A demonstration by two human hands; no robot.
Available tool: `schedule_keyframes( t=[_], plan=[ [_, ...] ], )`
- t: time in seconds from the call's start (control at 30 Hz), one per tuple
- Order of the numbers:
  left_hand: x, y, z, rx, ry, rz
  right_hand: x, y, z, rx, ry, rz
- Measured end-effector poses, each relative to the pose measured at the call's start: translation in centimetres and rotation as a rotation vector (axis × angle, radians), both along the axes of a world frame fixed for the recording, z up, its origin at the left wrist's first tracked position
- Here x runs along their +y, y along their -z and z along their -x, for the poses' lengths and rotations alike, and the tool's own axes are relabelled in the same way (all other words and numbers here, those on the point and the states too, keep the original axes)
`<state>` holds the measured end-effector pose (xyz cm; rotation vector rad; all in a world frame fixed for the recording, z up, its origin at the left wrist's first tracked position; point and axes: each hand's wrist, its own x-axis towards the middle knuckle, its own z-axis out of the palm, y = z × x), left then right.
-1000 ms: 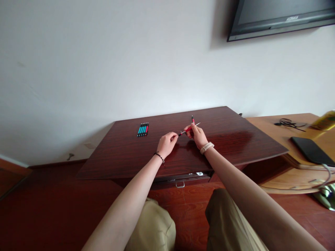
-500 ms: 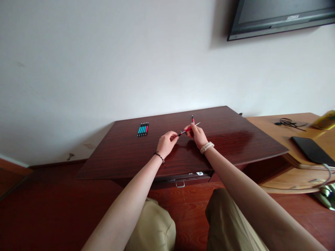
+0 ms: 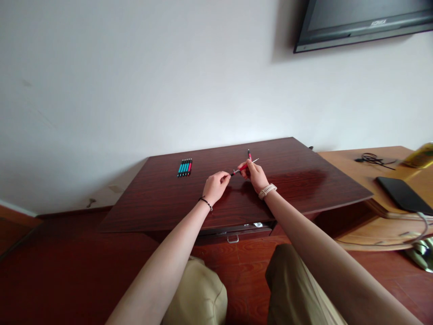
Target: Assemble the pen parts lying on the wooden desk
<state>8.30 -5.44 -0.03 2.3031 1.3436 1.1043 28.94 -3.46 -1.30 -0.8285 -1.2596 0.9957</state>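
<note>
A red and black pen [image 3: 242, 167] is held level between my two hands, above the dark wooden table. My left hand [image 3: 215, 186] pinches its black end between thumb and fingers. Around the red barrel my right hand [image 3: 256, 176] is closed, and a thin pale rod [image 3: 255, 160], perhaps a refill, sticks out past these fingers. Just beyond the right hand lies another red and black pen [image 3: 249, 155], partly hidden by the fingers. To the left, a row of several pens [image 3: 184, 167] lies side by side, blue-green ones with a red one at the right end.
The dark table [image 3: 162, 198] stands against a white wall, a drawer handle [image 3: 233, 239] under its front edge. At right, a lighter wooden cabinet [image 3: 348, 171] bears a coiled black cable [image 3: 374, 159], a black flat device [image 3: 404, 193] and a yellow packet [image 3: 421, 155]. A television [image 3: 365, 27] hangs above.
</note>
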Motion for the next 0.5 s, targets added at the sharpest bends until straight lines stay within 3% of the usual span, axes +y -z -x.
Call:
schedule_keyframes(
  t=[0.5],
  plan=[
    [-0.01,-0.06,-0.02,-0.025,-0.007,0.020,-0.09,-0.14,0.06,-0.035,0.027,0.024]
  ],
)
